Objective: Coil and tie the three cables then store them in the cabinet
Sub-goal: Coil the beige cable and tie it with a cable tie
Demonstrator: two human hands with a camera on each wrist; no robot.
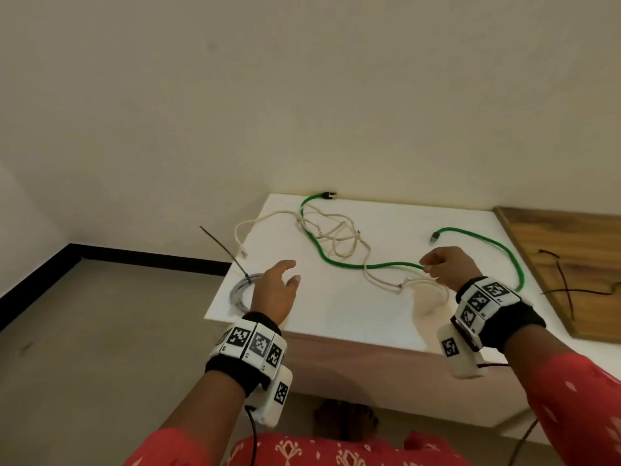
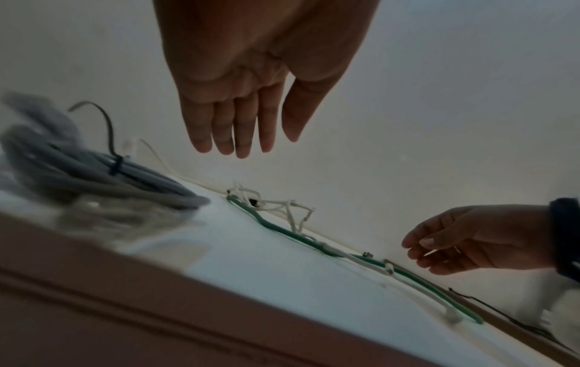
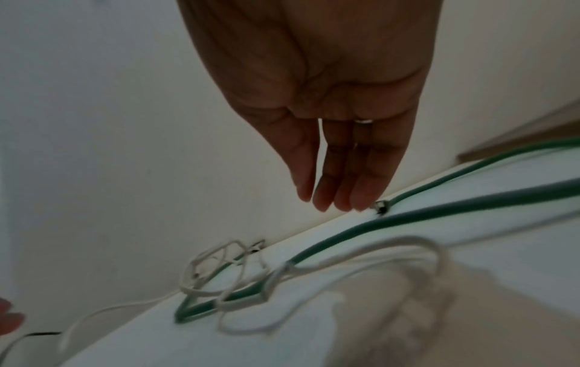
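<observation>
A green cable snakes loose across the white table, tangled at the back with a thin cream cable. A grey cable lies coiled at the table's left edge, bound by a black zip tie with a long tail. My left hand hovers beside that coil, fingers straight and holding nothing. My right hand hangs just over the green cable's middle, and its fingers are extended with nothing between them.
A wooden board lies on the right of the table with loose black zip ties on it. A plain wall runs close behind the table. Floor drops away past the left edge.
</observation>
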